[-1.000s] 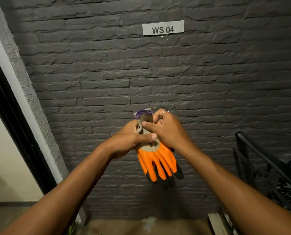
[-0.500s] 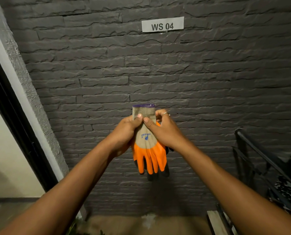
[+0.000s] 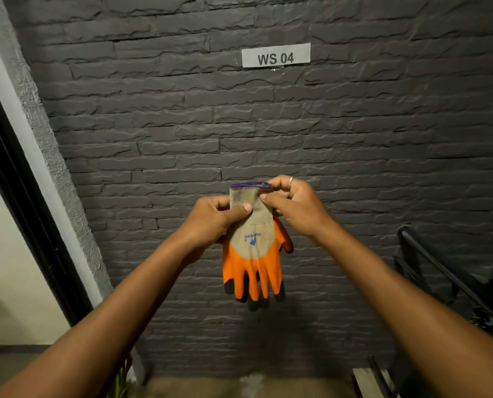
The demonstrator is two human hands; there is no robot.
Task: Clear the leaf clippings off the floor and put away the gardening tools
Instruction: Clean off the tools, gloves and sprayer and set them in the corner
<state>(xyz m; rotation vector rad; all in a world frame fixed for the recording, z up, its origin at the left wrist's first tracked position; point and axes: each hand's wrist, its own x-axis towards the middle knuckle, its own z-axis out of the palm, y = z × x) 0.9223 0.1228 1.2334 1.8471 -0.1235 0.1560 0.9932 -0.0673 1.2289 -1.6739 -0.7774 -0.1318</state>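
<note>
A pair of gardening gloves (image 3: pixel 252 254) hangs fingers-down in front of the dark brick wall: beige knit cuffs with a purple rim, orange fingers in front, black fingertips showing behind. My left hand (image 3: pixel 211 222) grips the cuff from the left, thumb across the knit. My right hand (image 3: pixel 295 208), with a ring on one finger, pinches the cuff's top right edge. Both arms reach forward at chest height. No leaf clippings are visible.
The grey brick wall (image 3: pixel 268 124) carries a white label "WS 04" (image 3: pixel 275 55). A black metal rack (image 3: pixel 446 277) stands at the right. A dark door frame (image 3: pixel 24 202) runs down the left. A strip of brown floor (image 3: pixel 239 387) shows at the bottom.
The gloves were straightened so the printed cuff faces me; my right hand slid up to the cuff's top edge, and my left thumb now lies across the cuff.
</note>
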